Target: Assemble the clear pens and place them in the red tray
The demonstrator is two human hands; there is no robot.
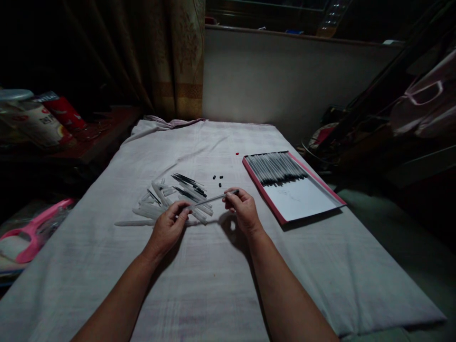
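A slim pen [210, 199] with a clear barrel and a dark right end is held between my two hands. My left hand [171, 224] pinches its left end, while the fingers of my right hand [242, 209] close on the dark end. Beneath and beyond it lies a loose pile of clear pen barrels [149, 209] and thin dark refills [188, 183]. Three small black caps [220, 185] rest past the pile. To the right, a shallow pink-edged box [281, 219] holds a row of assembled-looking pens [276, 168] at its far end.
Everything lies on a bed-like table with a pale checked cloth [199, 294]. A small red piece [237, 153] sits near the box. Left stand a jar [39, 123] and a red packet [66, 111] on a dark shelf; a pink-handled item [32, 232] lies lower left. A curtain [174, 61] hangs behind.
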